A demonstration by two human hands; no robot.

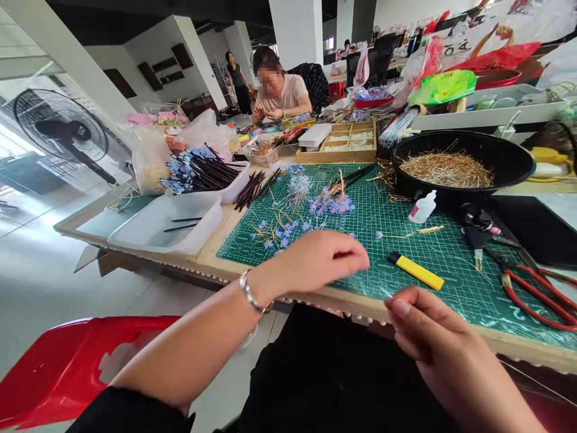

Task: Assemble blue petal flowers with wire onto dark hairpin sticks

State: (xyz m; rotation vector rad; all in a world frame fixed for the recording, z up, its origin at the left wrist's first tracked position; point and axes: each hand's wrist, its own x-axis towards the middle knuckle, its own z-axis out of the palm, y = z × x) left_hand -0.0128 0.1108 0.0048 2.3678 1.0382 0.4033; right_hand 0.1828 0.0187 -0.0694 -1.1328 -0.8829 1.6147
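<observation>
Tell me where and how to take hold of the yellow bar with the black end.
Pinch the yellow bar around its middle, across its narrow width, coming down from above on the near side. It lies flat and slanted on the green mat, black end pointing left and away, with both long edges exposed and nothing resting on it.

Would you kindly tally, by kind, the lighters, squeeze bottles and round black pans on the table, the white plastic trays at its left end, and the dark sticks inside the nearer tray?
Yellow lighter: 1
White squeeze bottle: 1
Round black pan: 1
White plastic trays: 2
Dark sticks in the nearer tray: 2
Total: 7
</observation>
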